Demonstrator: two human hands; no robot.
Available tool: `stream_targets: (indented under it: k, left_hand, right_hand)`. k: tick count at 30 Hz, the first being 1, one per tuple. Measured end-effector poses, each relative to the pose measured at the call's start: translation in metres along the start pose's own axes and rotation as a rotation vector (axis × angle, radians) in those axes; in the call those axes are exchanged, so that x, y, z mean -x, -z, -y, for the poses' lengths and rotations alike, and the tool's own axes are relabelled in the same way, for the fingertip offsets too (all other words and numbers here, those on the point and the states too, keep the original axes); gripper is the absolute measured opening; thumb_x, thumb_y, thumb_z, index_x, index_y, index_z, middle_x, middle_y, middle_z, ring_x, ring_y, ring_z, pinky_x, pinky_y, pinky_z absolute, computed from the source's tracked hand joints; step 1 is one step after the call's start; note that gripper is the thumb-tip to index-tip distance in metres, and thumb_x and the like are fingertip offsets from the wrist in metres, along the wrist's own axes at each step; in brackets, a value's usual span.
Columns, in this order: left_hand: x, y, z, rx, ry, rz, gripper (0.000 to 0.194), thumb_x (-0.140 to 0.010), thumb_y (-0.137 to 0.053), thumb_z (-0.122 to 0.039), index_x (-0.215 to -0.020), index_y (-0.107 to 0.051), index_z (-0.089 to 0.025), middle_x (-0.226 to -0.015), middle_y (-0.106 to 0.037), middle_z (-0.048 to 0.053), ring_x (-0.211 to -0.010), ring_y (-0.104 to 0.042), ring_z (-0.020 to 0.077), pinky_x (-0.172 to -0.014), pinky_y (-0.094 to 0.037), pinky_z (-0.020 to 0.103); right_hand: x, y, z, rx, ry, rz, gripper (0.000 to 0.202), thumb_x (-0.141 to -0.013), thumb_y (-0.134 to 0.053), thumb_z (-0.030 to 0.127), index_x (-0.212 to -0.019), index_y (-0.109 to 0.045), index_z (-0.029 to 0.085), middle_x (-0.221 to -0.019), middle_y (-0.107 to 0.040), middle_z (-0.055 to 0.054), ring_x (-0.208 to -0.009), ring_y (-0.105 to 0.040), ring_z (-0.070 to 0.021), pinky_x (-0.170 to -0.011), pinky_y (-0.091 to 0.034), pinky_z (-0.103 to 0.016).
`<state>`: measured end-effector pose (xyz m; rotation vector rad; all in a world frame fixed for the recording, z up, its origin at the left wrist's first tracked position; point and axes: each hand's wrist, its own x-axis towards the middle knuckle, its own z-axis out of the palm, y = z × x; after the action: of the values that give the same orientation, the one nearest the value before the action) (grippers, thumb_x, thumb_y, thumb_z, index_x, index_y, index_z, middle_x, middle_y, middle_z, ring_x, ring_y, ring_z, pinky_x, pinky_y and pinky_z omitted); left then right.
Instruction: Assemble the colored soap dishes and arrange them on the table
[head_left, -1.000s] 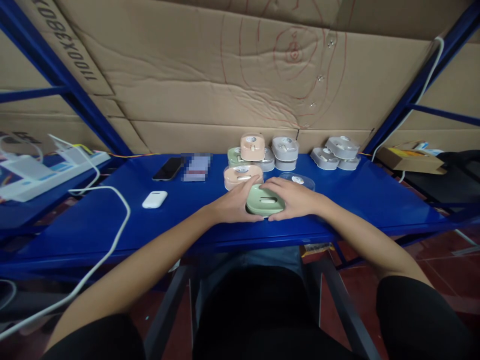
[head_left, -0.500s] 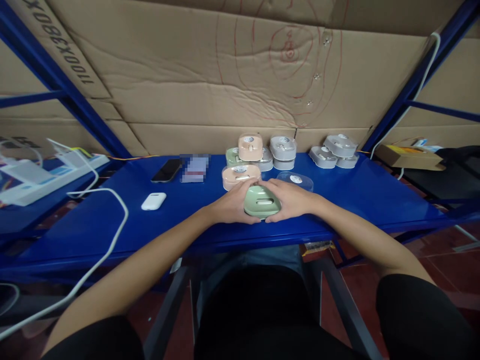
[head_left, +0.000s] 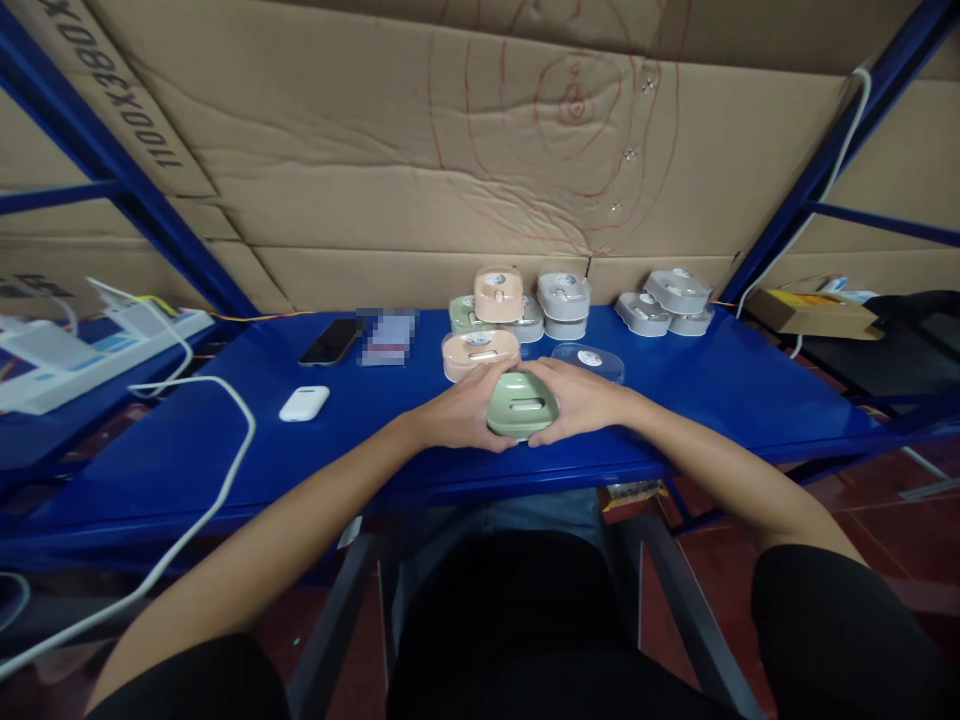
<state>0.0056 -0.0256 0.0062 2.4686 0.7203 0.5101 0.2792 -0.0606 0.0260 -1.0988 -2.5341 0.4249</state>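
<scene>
Head view: green container between both hands, its top uncovered

Left hand [head_left: 474, 405] and right hand [head_left: 581, 395] press the green container [head_left: 523, 410] from opposite sides, fingers curled round the far side, thumbs at the near edge. Both are closed round it, neither spread free. Container is at the front edge of the blue table [head_left: 712, 420], in front of the seated person; tilted or flat, touching the table or just above it: can't tell. Pale oblong in its middle shows, no clear cover over it.

Clear cover [head_left: 600, 368] with a round sticker lies on the table just beyond the right hand, apart from the green container.

Progress, judged from layout: this piece looks part-way. In hand, yes; cover on, no. Whether its green parts are fully seated can't be told, fingers hide the sides.

Others look finished, with covers and stickers: front peach container [head_left: 480, 352] just beyond the left hand; top peach container [head_left: 498, 292] stacked over the rear green container [head_left: 463, 315] and a grey one; grey pair [head_left: 564, 300] stacked alongside; grey trio [head_left: 679, 292] further right, one on top of two. No other uncovered container visible.

Off to the left, not touched: phone [head_left: 328, 342], white case [head_left: 304, 403].
</scene>
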Motion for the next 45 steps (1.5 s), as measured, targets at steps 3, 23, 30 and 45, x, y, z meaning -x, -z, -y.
stream_targets:
  k: [3, 23, 30, 45]
  left_hand:
    - [0.0, 0.001, -0.001, -0.018, 0.002, 0.004, 0.131, -0.073, -0.095, -0.051, -0.18, -0.028, -0.019, -0.187, -0.035, 0.028, -0.175, -0.033, 0.0527, -0.141, -0.032, 0.075]
    - [0.002, 0.006, -0.004, -0.074, 0.051, 0.02, 0.119, -0.081, -0.091, -0.06, -0.178, -0.035, -0.021, -0.189, -0.036, 0.022, -0.176, -0.034, 0.0484, -0.144, -0.029, 0.067]
    - [0.002, 0.005, -0.004, -0.074, 0.072, -0.011, 0.115, -0.082, -0.091, -0.061, -0.177, -0.038, -0.023, -0.188, -0.04, 0.022, -0.175, -0.036, 0.0503, -0.143, -0.032, 0.07]
    - [-0.004, -0.008, 0.005, 0.085, 0.077, -0.104, 0.148, -0.071, -0.101, -0.061, -0.183, -0.017, -0.016, -0.189, -0.03, 0.032, -0.179, -0.025, 0.0504, -0.144, -0.025, 0.071]
  right_hand:
    - [0.0, 0.003, 0.003, -0.014, 0.015, -0.001, 0.115, -0.072, -0.101, 0.063, -0.168, -0.054, 0.02, -0.148, -0.073, -0.019, -0.132, -0.071, -0.0412, -0.111, -0.061, -0.057]
    - [0.005, 0.034, -0.016, 0.14, -0.042, -0.215, 0.069, -0.107, -0.063, 0.076, -0.14, -0.078, 0.018, -0.126, -0.082, -0.017, -0.113, -0.076, -0.0351, -0.1, -0.06, -0.05]
    - [0.018, 0.06, -0.057, 0.444, -0.516, 0.12, 0.1, -0.078, -0.092, 0.08, -0.151, -0.071, 0.015, -0.139, -0.078, -0.025, -0.129, -0.073, -0.0495, -0.105, -0.062, -0.058]
    - [0.009, 0.023, 0.001, 0.15, 0.127, -0.061, 0.1, -0.089, -0.086, 0.075, -0.172, -0.059, 0.027, -0.139, -0.07, -0.018, -0.124, -0.068, -0.0407, -0.111, -0.058, -0.059]
